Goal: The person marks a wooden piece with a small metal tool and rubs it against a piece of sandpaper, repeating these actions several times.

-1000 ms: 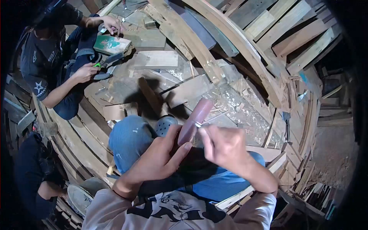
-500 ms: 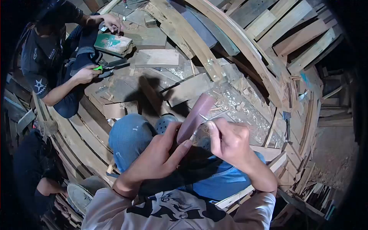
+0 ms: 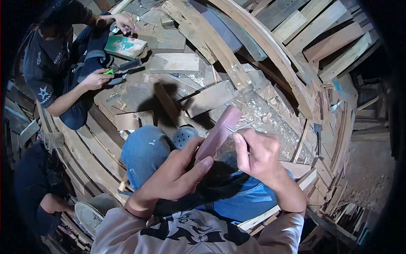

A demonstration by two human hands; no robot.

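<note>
Between thumb and fingers, my left hand [image 3: 179, 171] grips the lower end of a long reddish-purple block [image 3: 220, 132], tilted up to the right. My right hand [image 3: 258, 152] pinches a thin metal rod [image 3: 230, 129], whose tip lies against the block's right side near its upper part. My right fingers are closed round the rod's other end. Both hands are above my jeans-covered knees [image 3: 146, 154]. Below the block, a grey clog with holes [image 3: 185, 136] shows.
At the upper left a person [image 3: 53, 63] sits holding a green-handled tool [image 3: 109, 72], beside a green-painted block [image 3: 125, 46]. Wooden planks [image 3: 211, 98] lie on the floor ahead. Curved beams [image 3: 270, 46] cross the upper right. A chisel-like tool [image 3: 317, 139] lies at right.
The block and both my hands have moved slightly right. The rod now touches the block's right side higher up. The other person's tool has tilted upward.
</note>
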